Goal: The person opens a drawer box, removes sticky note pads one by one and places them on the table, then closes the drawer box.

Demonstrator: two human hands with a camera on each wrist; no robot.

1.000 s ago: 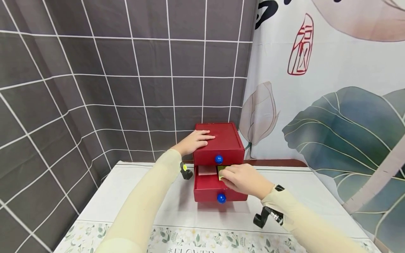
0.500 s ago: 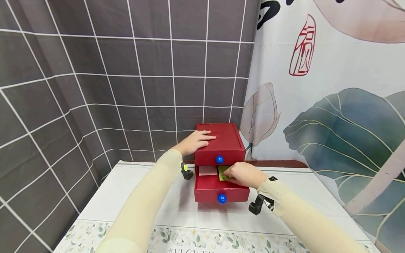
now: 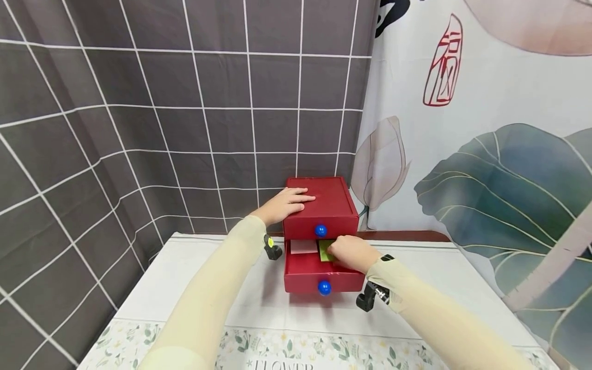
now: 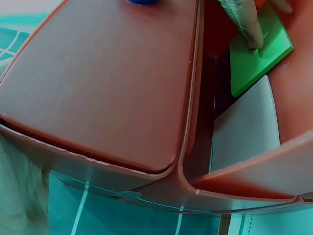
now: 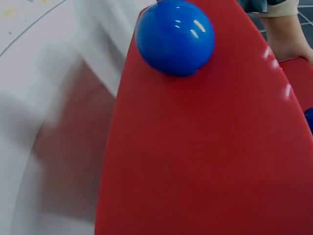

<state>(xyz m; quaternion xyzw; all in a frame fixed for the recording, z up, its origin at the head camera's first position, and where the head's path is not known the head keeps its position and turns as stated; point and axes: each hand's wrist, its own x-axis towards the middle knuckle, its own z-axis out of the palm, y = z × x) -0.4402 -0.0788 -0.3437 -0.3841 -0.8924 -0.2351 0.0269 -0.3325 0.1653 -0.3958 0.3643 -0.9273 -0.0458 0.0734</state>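
A small red two-drawer chest [image 3: 321, 198] stands on the table with its lower drawer [image 3: 302, 281] pulled out. My left hand [image 3: 284, 203] rests spread on the left part of its top. My right hand [image 3: 355, 253] reaches into the lower drawer from the right. There a fingertip [image 4: 253, 41] touches the face of a green square note pad [image 4: 264, 56], and another finger is partly seen beside it. A pale pink note pad [image 3: 303, 247] lies left of the green one. The right wrist view shows the drawer front and its blue knob [image 5: 175, 36], not the fingers.
The upper drawer is shut, with its own blue knob [image 3: 321, 230]. A white tablecloth [image 3: 222, 288] with a flowered front border covers the table. Behind hang a dark checked curtain [image 3: 208, 128] and a painted white cloth [image 3: 398, 92].
My right hand has shifted slightly back and its forearm has swung left, uncovering more of the green note pad than a second ago. My left hand stays on the chest top.
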